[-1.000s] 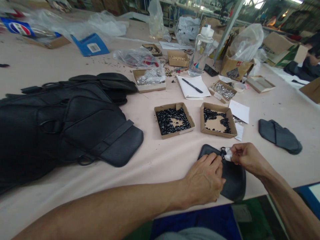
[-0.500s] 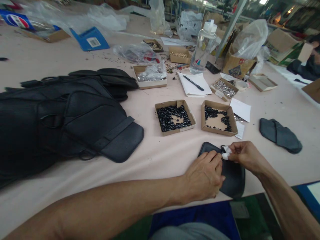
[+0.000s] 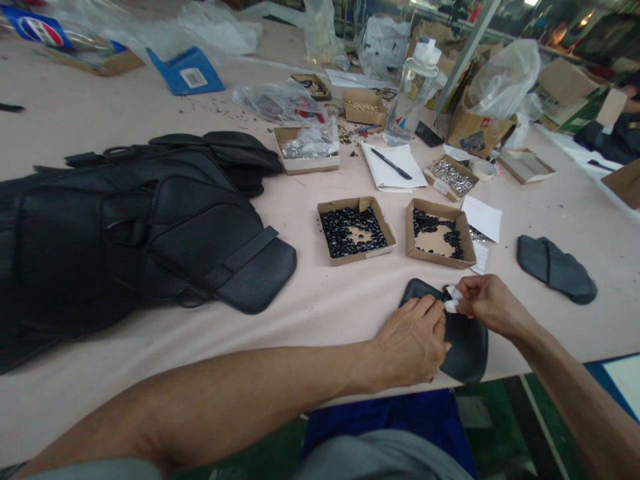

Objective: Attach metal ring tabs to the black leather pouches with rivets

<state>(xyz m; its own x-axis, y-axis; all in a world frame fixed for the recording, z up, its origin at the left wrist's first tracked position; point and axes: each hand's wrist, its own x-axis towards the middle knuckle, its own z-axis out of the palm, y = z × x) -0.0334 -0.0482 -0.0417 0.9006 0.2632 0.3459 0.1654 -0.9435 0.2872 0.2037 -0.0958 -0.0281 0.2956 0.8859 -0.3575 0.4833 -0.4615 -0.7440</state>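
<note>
A black leather piece (image 3: 467, 347) with rounded corners lies at the table's near edge, partly covered by both hands. My left hand (image 3: 413, 337) is closed over its middle, fingers bent and pressed together against it. On its right side, my right hand (image 3: 487, 303) pinches with thumb and forefinger at a small black strap end (image 3: 447, 292). White wrapping or tape (image 3: 453, 299) shows at those fingertips; what exactly sits between them is hidden. Just beyond my hands stand two shallow cardboard boxes, a left box (image 3: 390, 243) and a right box (image 3: 443, 260), holding small black snap parts.
Large black leather bags (image 3: 125, 247) cover the left side. A similar small leather piece (image 3: 556, 268) lies at right. Farther back are a water bottle (image 3: 405, 110), paper with a pen (image 3: 393, 165), a box of metal parts (image 3: 453, 179) and plastic bags. Another person's arm shows far right.
The view has shifted slightly, so things on the table appear a little displaced. Both hands keep the same hold on the leather piece, with hardly any finger movement.
</note>
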